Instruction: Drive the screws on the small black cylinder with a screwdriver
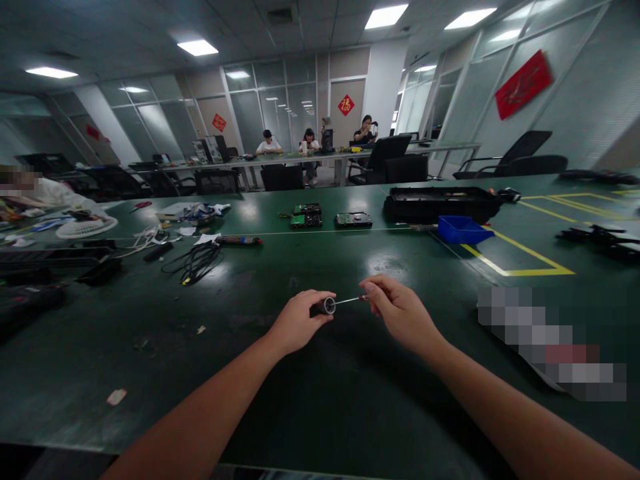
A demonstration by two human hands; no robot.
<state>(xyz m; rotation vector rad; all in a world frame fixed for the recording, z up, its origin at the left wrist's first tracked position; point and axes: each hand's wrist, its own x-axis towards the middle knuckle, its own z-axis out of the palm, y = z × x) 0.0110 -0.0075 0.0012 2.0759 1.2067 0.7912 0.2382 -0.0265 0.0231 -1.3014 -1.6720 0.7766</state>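
My left hand [304, 319] is closed around a small dark cylindrical part [327, 306] with a pale ring at its open end, which faces right. In my right hand [395, 308] is a thin screwdriver [349, 301], gripped by its reddish handle. Its metal shaft points left, and the tip is at or inside the ring of the part; I cannot tell how deep it goes. Both hands are raised a little over the green table [280, 413], near its middle.
Beyond my hands lie circuit-board drives [306, 216], another drive [353, 219], a blue bin [463, 230] and a long black housing [440, 203]. Black cables [197, 261] and a second tool [240, 241] are left. A blurred pale object [547, 343] lies right. Several people sit farther off.
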